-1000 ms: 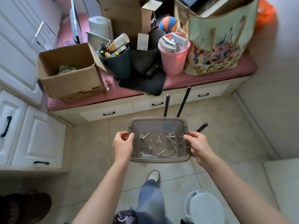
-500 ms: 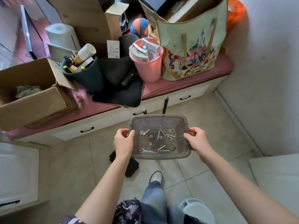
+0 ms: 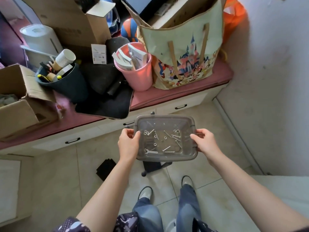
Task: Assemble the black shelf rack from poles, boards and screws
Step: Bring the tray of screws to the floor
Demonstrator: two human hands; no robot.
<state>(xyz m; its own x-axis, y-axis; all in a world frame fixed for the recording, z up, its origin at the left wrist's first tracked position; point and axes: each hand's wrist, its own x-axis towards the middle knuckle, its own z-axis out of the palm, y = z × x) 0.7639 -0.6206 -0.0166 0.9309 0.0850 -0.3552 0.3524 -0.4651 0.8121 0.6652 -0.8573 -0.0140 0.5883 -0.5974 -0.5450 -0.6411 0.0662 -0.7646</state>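
I carry a grey see-through plastic tray (image 3: 167,157) at waist height over the tiled floor. My left hand (image 3: 128,144) grips its left rim and my right hand (image 3: 204,141) grips its right rim. Inside lie several silver screws (image 3: 175,139), washers (image 3: 146,132) and a small flat wrench (image 3: 151,151). Below the tray, a black shelf part (image 3: 154,166) with a pole end stands on the floor, mostly hidden by the tray. A black board piece (image 3: 105,168) lies on the floor to the left.
A low white drawer bench with a pink cushion (image 3: 175,96) runs ahead, loaded with cardboard boxes (image 3: 20,113), a dark bucket (image 3: 66,82), a pink bucket (image 3: 135,72) and a printed tote bag (image 3: 182,52). A wall (image 3: 270,81) closes the right side. My feet stand below.
The view has swung left and closer to the bench. The tray stays level in both hands. The black poles seen beyond the tray earlier are now hidden behind it.
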